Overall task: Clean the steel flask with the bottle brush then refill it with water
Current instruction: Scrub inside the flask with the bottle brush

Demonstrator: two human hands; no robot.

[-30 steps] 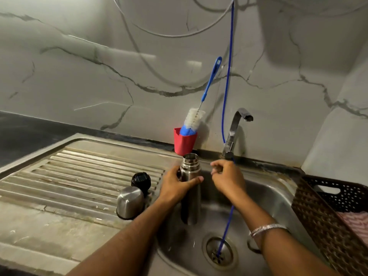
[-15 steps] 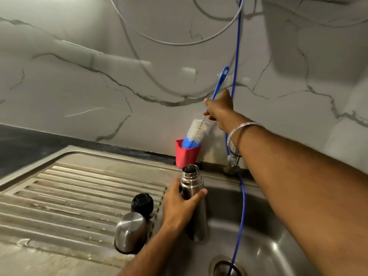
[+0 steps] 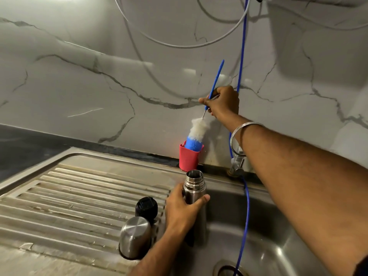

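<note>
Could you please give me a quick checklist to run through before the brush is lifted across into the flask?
1. Right hand grips the bottle brush by its blue handle: ok.
2. Brush head clear of the red holder: not ok, blue tip sits inside.
3. Left hand holds the steel flask upright over the sink: ok.
4. Flask mouth uncapped: ok, black stopper and steel cup rest on the drainboard.
5. Blue hose clear of the path: cannot tell, it hangs behind the right arm.
6. Water in flask: cannot tell.
</note>
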